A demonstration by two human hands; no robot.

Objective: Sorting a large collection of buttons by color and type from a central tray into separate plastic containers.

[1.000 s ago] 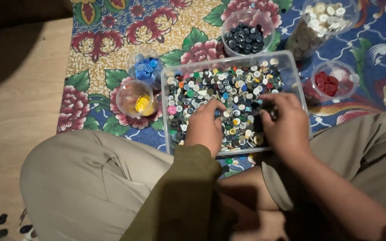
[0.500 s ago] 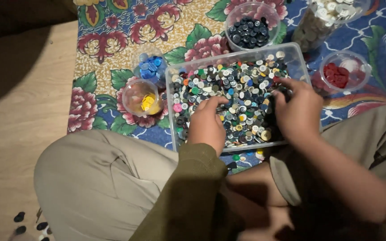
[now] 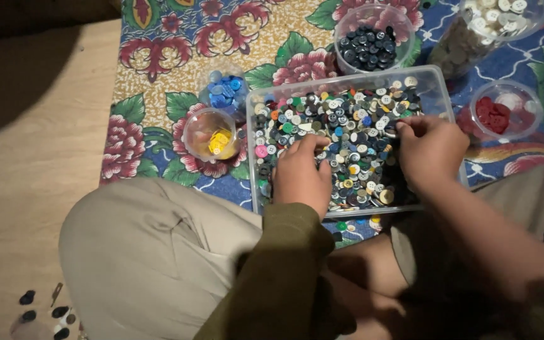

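A clear plastic tray (image 3: 437, 80) holds a heap of mixed coloured buttons (image 3: 347, 126). My left hand (image 3: 301, 176) rests knuckles-up on the buttons at the tray's near left, fingers curled into the pile. My right hand (image 3: 429, 150) lies on the near right of the pile, its fingertips pinching among the buttons. Whether either hand holds a button is hidden by the fingers. My knees in beige trousers frame the tray's near side.
Small clear cups stand around the tray: yellow buttons (image 3: 212, 135), blue buttons (image 3: 223, 91), black buttons (image 3: 368, 44), red buttons (image 3: 498, 113), and a jar of white buttons (image 3: 486, 25). A flowered cloth (image 3: 158, 63) covers the floor; bare wood (image 3: 26, 157) lies left, with a few dark buttons (image 3: 45, 311).
The view has shifted, so everything sits further right in the frame. Both hands stay in the tray; the right hand has moved slightly toward the far right of the pile.
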